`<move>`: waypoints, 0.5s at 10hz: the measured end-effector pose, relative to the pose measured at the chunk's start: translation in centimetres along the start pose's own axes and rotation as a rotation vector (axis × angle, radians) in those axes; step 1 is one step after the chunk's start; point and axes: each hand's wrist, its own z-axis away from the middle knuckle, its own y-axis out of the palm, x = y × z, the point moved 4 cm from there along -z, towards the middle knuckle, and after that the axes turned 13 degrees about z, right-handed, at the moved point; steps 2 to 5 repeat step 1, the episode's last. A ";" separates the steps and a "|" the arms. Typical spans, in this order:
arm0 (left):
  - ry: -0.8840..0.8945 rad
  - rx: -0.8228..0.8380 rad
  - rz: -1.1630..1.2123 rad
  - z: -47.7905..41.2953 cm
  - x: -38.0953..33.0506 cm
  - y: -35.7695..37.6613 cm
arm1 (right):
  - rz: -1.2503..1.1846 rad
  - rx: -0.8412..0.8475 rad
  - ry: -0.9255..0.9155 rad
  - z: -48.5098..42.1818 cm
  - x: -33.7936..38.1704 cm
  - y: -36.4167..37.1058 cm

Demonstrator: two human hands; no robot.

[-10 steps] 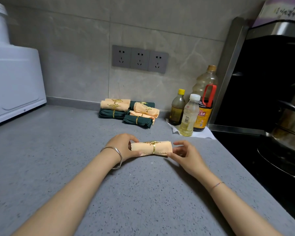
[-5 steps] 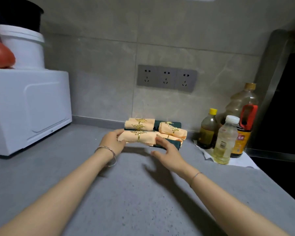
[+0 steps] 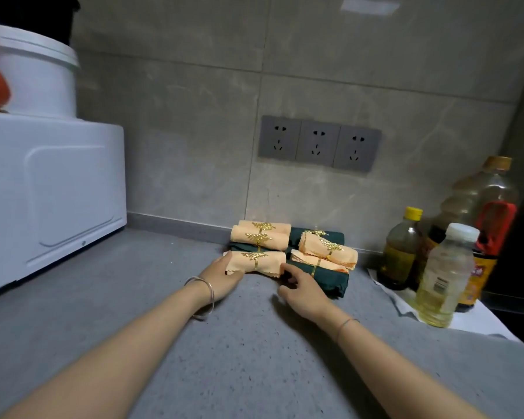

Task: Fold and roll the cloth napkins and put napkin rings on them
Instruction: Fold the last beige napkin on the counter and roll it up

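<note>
Gold-ringed peach cloth napkin roll (image 3: pixel 256 263) tucked against the finished pile (image 3: pixel 324 252).
Left hand (image 3: pixel 224 276) pinches one end, lining it up; right hand (image 3: pixel 303 293) fingers loosely apart at the other.

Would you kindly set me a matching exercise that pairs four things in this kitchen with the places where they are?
Things:
1. white plastic bucket
2. frontmost peach rolled cloth napkin with a gold leaf ring
3. grey triple wall socket
4. clear plastic bottle with a white cap

Places:
A. on the white paper sheet, right of the pile
B. on top of the white appliance
C. on the tiled wall above the napkin pile
D. gripped at one end by the left hand

Pairs: 1-B, 2-D, 3-C, 4-A.
</note>
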 end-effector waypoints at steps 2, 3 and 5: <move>0.020 -0.048 -0.059 0.9 -1.2 -0.1 | -0.037 -0.011 -0.008 1.0 0.4 -0.8; 0.020 -0.048 -0.059 0.9 -1.2 -0.1 | -0.037 -0.011 -0.008 1.0 0.4 -0.8; 0.020 -0.048 -0.059 0.9 -1.2 -0.1 | -0.037 -0.011 -0.008 1.0 0.4 -0.8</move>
